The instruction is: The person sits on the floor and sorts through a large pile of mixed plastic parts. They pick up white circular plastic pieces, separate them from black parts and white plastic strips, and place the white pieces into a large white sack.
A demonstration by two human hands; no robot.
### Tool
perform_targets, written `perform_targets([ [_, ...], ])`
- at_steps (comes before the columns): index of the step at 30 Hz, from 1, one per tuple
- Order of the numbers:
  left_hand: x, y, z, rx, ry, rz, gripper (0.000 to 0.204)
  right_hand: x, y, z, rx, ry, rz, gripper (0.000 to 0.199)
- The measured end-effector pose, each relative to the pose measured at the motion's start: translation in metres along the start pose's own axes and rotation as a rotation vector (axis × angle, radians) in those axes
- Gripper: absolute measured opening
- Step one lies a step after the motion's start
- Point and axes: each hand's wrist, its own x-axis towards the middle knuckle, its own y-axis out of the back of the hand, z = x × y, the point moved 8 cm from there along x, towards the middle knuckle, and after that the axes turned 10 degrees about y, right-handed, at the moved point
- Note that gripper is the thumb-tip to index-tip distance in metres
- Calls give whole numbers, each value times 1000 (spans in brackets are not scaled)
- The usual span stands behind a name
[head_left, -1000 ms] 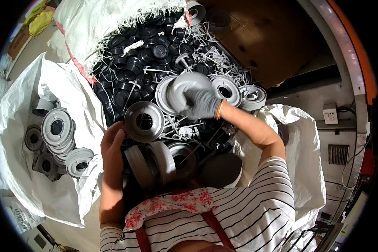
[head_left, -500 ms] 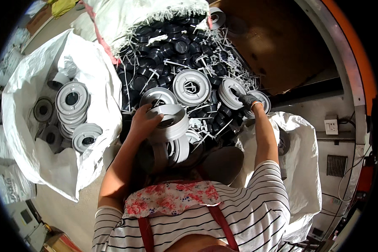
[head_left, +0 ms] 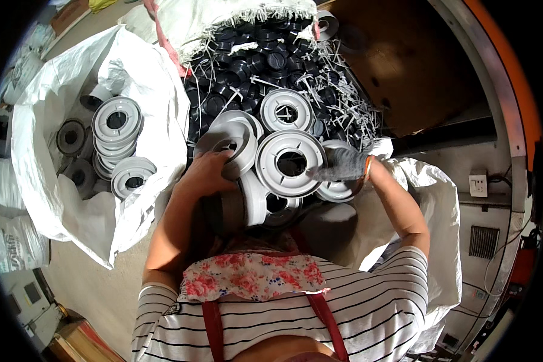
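Note:
My bare left hand is closed on the rim of a grey plastic ring, tilted on its side at the left of the pile. My right hand, in a dark grey glove, grips the right edge of a flanged grey plastic ring, whose flat face points up. The two rings lie side by side, their edges close together. Just beyond them sits another flanged ring. Under my right hand is one more grey ring, partly covered. Nearer my apron, a thick-walled ring stands on edge.
Black plastic caps and thin grey sprue sticks heap up beyond my hands. To the left stands an open white sack with grey rings in it. Another white sack is at the right, near a wall socket.
My right hand has come inward from the right, bringing a flanged ring to the middle. My left hand has shifted slightly down, and the ring at it now tilts differently.

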Motion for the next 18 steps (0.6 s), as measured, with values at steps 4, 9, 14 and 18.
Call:
perform_targets([
  [4, 5, 2, -13, -25, 34, 123, 46, 28, 71, 33, -87, 20, 353, 35],
  [9, 0, 49, -13, -779, 336, 249, 51, 73, 72, 186, -410, -377, 581, 43],
  [14, -46, 88, -63, -1059, 395, 378, 26, 134, 50, 172, -626, -348, 391, 27],
  [18, -70, 127, -120, -1738, 221, 614, 33, 94, 76, 83, -672, -72, 640, 27],
])
